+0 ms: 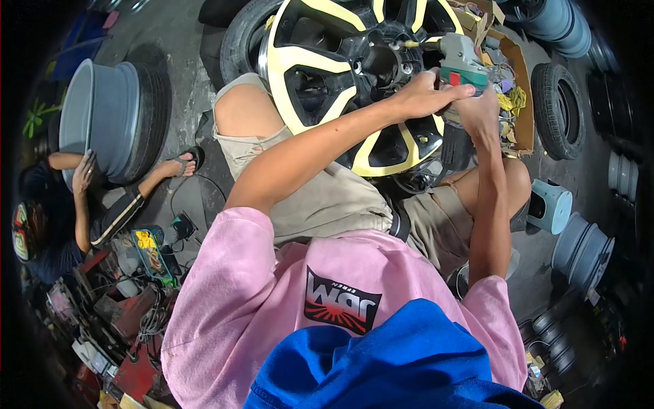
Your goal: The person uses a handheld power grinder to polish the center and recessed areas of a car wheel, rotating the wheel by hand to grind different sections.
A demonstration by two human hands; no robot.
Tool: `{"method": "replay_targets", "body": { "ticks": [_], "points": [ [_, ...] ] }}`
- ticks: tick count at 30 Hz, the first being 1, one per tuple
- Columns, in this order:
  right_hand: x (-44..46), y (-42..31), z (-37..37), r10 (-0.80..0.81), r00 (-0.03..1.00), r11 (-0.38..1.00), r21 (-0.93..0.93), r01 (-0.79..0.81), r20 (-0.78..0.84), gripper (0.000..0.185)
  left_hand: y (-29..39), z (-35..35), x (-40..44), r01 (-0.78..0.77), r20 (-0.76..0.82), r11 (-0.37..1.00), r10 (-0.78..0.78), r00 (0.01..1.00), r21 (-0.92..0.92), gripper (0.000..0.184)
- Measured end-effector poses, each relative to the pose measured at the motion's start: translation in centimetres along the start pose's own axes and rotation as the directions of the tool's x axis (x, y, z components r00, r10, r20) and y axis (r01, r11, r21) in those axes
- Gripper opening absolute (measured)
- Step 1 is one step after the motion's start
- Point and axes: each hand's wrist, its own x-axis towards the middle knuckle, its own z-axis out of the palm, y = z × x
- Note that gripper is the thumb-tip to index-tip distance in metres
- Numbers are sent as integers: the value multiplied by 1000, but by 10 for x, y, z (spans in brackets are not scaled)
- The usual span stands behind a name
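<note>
My left hand [436,97] reaches across and is closed on the side of a green-and-grey hand-held power tool [463,63]. Behind it, my right hand [480,112] wraps the tool's body, the fingers partly hidden. A thin bit [412,44] sticks out leftward from the tool's head, over the hub area of a black-and-yellow alloy wheel [293,58]. Whether the bit touches the wheel, I cannot tell. The wheel leans in front of my lap, between my knees, with a tire [238,44] under its far left side.
A cardboard box [521,102] of supplies stands right of the wheel, near a loose tire [560,112] and a light-blue stool [550,206]. At left, another person's hand [83,170] rests on a silver rim [99,116]. Tools and cables clutter the lower left, including a blue-green basket [160,269].
</note>
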Motion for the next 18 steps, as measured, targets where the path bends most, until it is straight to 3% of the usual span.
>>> {"method": "replay_targets", "body": {
  "ticks": [5, 7, 10, 15, 18],
  "points": [
    [-11, -14, -6, -36, 999, 999, -39, 35, -39, 64, 4, 6, -1, 49, 23, 999, -49, 999, -15, 81],
    [-9, -23, -2, -52, 997, 995, -86, 48, -50, 66, 4, 1, -1, 192, 36, 981, -191, 981, -32, 80],
    [-8, -44, 5, 11, 999, 976, -215, -17, -30, 70, -1, -4, -1, 150, -26, 984, -153, 988, -95, 81],
    [7, -32, 27, -68, 998, 942, -328, 67, 7, 64, -14, -15, 5, 138, -10, 967, -144, 990, -213, 84],
    [6, -43, 29, -26, 1000, 953, -302, 29, 15, 63, -11, -20, 2, 143, -13, 962, -150, 989, -234, 86]
  ]
}}
